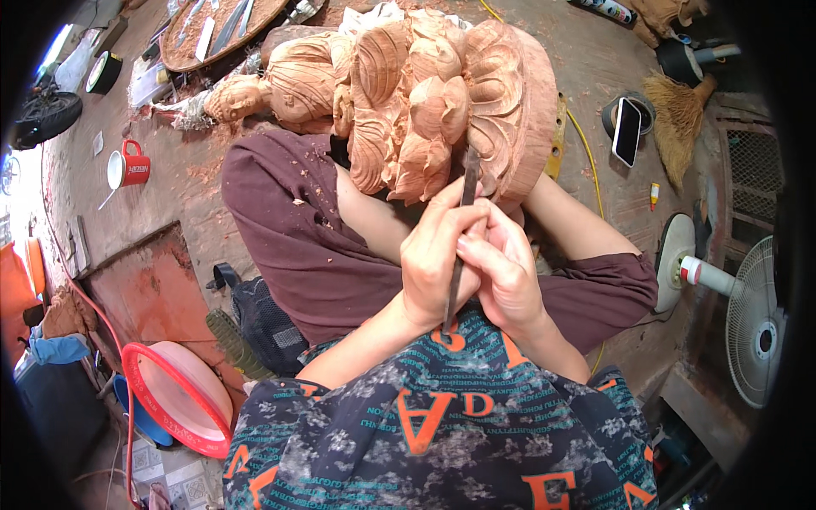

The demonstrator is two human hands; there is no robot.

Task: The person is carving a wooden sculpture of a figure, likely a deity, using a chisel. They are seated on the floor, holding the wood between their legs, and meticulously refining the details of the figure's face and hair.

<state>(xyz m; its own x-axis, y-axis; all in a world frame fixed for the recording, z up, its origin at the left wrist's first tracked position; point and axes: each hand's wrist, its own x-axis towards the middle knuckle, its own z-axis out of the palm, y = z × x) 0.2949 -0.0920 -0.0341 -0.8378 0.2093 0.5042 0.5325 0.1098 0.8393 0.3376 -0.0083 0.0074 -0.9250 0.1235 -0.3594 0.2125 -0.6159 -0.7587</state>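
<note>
A carved wooden figure [399, 102] lies on its side across my crossed legs, its head pointing left. Its round base [531, 110], cut with lotus petals, is at the right end. My left hand [433, 259] is closed round a long dark chisel [458, 276]. Against it, my right hand [508, 268] is also closed on the chisel, its thumb near the shaft. The chisel's far end meets the petals at the base's lower edge; its near end points at my shirt. My fingers hide part of the shaft.
A round tray [183, 55] of tools stands far left, and a red mug [132, 166] sits on the floor. On the right are a phone [626, 132], a straw broom [676, 119] and a fan [756, 331]. A red-rimmed basin [223, 425] leans at lower left.
</note>
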